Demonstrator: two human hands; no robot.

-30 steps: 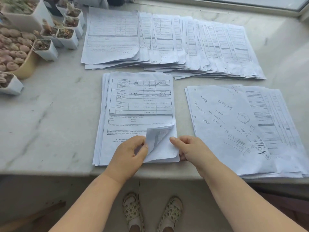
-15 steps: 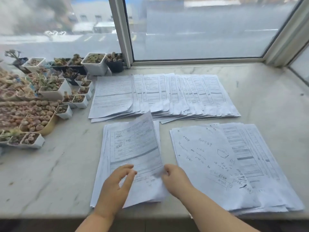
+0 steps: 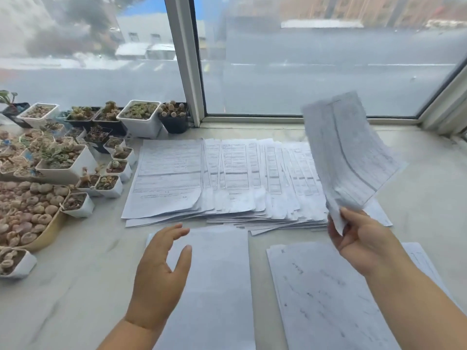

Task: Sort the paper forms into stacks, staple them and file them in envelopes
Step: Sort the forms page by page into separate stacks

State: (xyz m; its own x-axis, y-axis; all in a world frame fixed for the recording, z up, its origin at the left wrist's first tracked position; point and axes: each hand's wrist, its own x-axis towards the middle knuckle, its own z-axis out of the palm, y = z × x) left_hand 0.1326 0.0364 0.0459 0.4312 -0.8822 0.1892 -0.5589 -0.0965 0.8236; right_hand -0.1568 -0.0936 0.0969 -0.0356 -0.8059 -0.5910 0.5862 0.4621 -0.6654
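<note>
My right hand point(image 3: 358, 238) pinches the lower corner of a printed form point(image 3: 348, 155) and holds it up in the air at the right, above the far row. My left hand point(image 3: 161, 269) hovers open, fingers spread, over the left edge of the near stack of forms point(image 3: 217, 286), whose top sheet looks blank and blurred. A second stack with handwriting point(image 3: 328, 299) lies to the right, partly under my right forearm. A long fanned row of printed forms point(image 3: 227, 180) lies across the back of the marble sill.
Many small white and dark pots of succulents point(image 3: 63, 160) crowd the left side of the sill point(image 3: 63, 286), with a yellow bowl point(image 3: 48, 236) of round plants. The window frame point(image 3: 187, 72) and glass stand right behind the papers.
My right hand has lifted the top form off the near stack and carried it up to the right. My left hand has let go and opened. The view has tilted upward.
</note>
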